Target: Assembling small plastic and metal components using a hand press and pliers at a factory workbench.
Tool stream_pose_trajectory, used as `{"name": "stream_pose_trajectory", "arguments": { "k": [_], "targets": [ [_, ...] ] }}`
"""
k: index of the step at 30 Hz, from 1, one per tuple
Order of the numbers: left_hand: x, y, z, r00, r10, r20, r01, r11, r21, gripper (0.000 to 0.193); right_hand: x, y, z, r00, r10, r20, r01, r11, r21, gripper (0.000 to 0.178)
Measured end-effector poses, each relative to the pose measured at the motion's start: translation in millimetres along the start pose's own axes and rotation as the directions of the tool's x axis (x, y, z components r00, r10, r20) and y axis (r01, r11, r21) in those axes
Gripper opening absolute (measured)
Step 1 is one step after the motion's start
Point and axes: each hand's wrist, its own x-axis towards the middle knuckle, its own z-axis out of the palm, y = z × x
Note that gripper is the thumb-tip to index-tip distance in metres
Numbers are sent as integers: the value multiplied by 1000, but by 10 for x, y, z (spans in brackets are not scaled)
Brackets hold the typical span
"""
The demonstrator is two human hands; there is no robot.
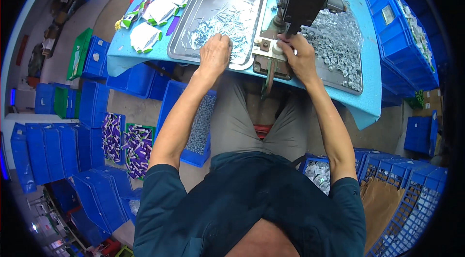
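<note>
Two bare hands are at a blue-covered table (pixel 365 104), and the riskier spot, I judge, lies between one and two o'clock from the middle of the view. There the right hand (pixel 301 56) has its thumb and forefinger at a pale round piece (pixel 277 48) on the metal fixture (pixel 264 44) of a bench press (pixel 305 3); whether they grip it or only touch it, I cannot tell. The dark ram (pixel 293 28) tapers down just beside those fingers, so if it dropped before they cleared, skin could be pinched; a piece seated askew might crack or jump out under load. Near twelve, the left hand (pixel 215 54) dips with curled fingers into loose metal pins (pixel 225 21), heaped in a metal tray (pixel 204 3); its fingertips are hidden, so whether any pin is grasped cannot be told. Thin pins lying crosswise might come up in twos or threes, or prick a finger. The tray's near rim sits close to the table's edge, with grey trousers (pixel 235 121) below toward six o'clock from it, so a careless sweep might spill pins into the lap. At two o'clock, small translucent cylindrical pieces (pixel 334 46) crowd a second tray (pixel 346 87), where a bump from the right forearm (pixel 329 112) could scatter some.
</note>
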Motion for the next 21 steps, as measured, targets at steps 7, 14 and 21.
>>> {"name": "stream_pose_trajectory", "arguments": {
  "k": [7,14,21],
  "targets": [
    [56,-79,-19,990,143,-2,-142,984,107,10,-160,-106,-133,956,-265,125,287,931,-225,31],
    [142,280,-287,820,-202,536,569,189,-800,15,-205,25,-160,967,-221,125,227,973,-33,35],
    [226,773,12,873,-186,450,487,307,-818,16,-223,53,-162,974,-207,93,212,977,-36,32]
  ]
}}
